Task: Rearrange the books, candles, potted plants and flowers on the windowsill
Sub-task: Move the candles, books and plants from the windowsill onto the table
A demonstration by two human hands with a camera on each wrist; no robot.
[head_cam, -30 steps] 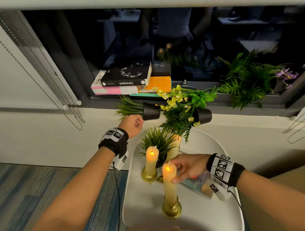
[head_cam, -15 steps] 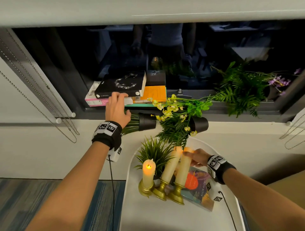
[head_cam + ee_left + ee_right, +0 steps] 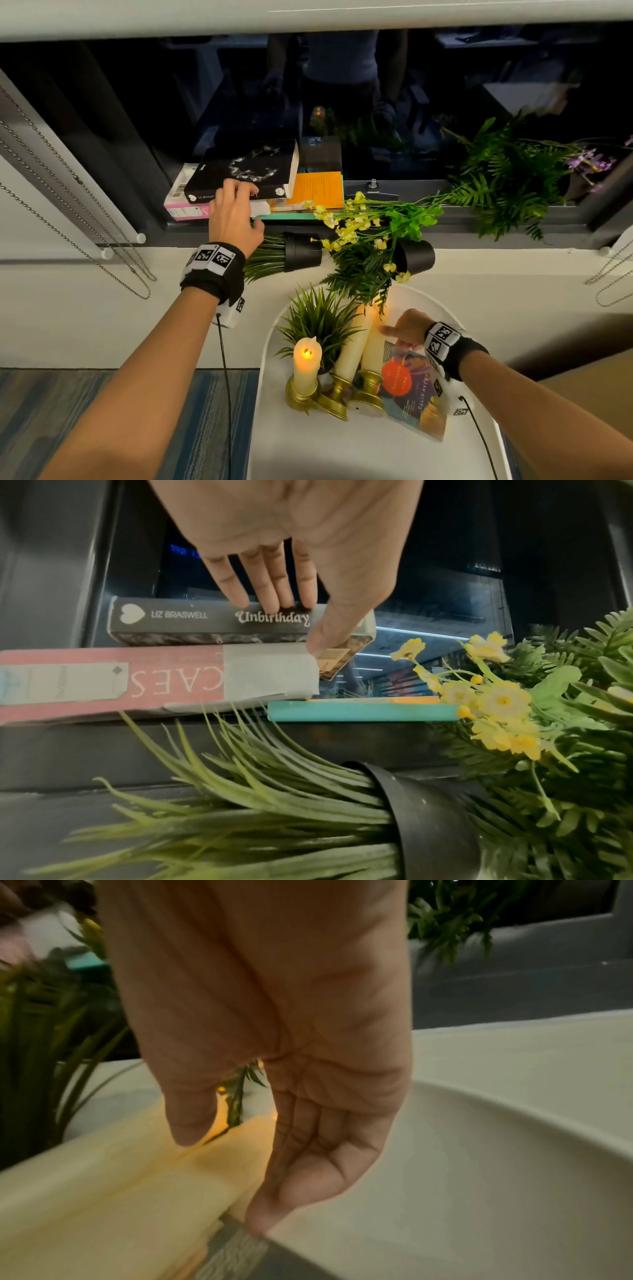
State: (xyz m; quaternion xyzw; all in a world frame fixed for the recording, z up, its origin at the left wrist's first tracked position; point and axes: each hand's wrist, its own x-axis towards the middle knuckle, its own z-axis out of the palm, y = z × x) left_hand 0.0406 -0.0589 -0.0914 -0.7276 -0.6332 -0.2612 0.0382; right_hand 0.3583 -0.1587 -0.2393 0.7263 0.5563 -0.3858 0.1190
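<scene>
On the windowsill a black book (image 3: 246,168) tops a pink book (image 3: 186,210), beside an orange book (image 3: 318,188). My left hand (image 3: 236,205) grips the black book (image 3: 192,618): the fingers (image 3: 274,593) lie on its cover and the thumb runs down its spine. A grass plant (image 3: 301,251) and a yellow flower pot (image 3: 416,255) lie tipped over on the ledge. On the white table (image 3: 342,452) one lit candle (image 3: 306,363) stands upright. Two candles (image 3: 352,346) lean against a small plant (image 3: 320,322). My right hand (image 3: 400,330) hovers open beside them, a fingertip (image 3: 260,1223) touching a colourful book (image 3: 411,390).
A large fern (image 3: 503,181) and purple flowers (image 3: 589,164) fill the sill's right end. A teal book (image 3: 359,714) lies under the orange one. Blind chains (image 3: 85,246) hang at the left. The dark window glass stands right behind the books.
My left hand rose from the tipped grass plant to the black book and took hold of it. My right hand leaned the front candle against the other and let it go.
</scene>
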